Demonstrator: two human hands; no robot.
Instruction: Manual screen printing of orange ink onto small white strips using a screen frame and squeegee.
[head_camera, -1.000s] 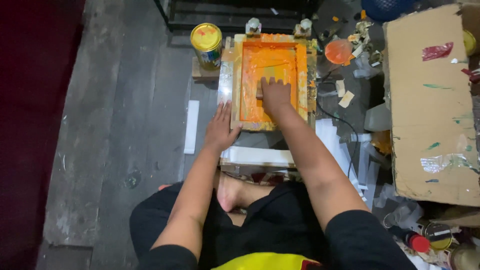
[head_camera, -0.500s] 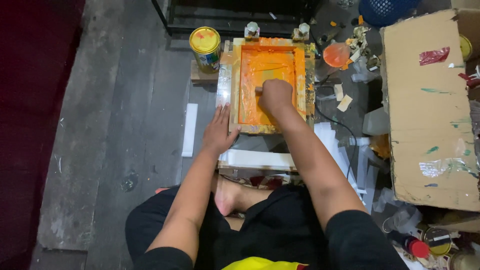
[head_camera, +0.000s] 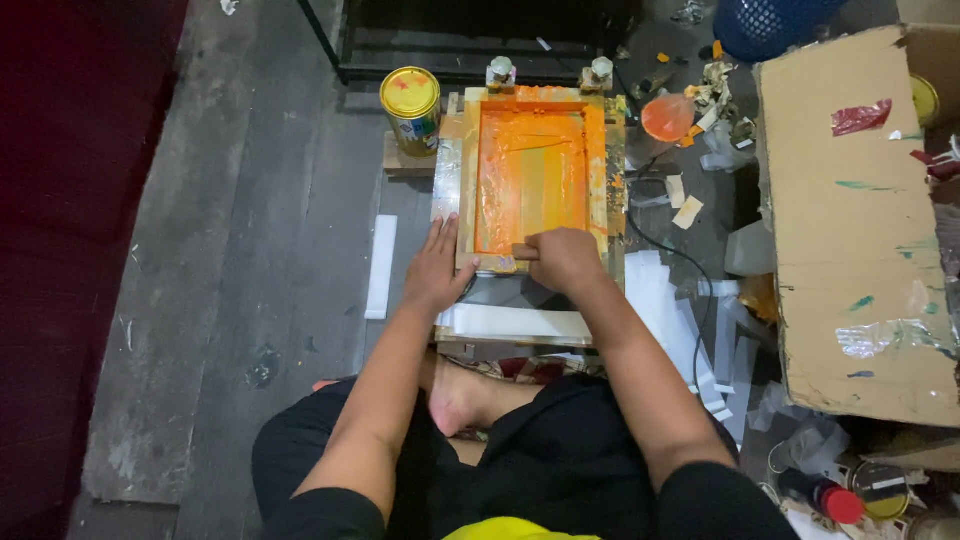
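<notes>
- Gripping a squeegee with fingers curled shut round it, the right hand sits at the near end of the orange-inked screen frame; only the squeegee's left tip shows past the knuckles.
- Left hand lies flat, fingers spread, pressing the frame's near-left edge; it grips nothing.
- Frame rests on a low printing stand on the floor, hinge clamps at the far end, a white sheet poking out under the near edge.
- Risk: if the left hand eases off, the frame could shift on its hinges and smear the print.
- Risk: ink looks piled at the near end; tilting the squeegee may drip it over the edge onto the white sheet.
- Risk: uneven pressure would likely leave streaks; the mesh already shows lighter bands mid-frame.
- Risk: yellow-lidded paint can stands just beside the far-left corner, orange cup near the far-right; an elbow swing could knock either.
- Cardboard box sits well to the right, out of the way.
</notes>
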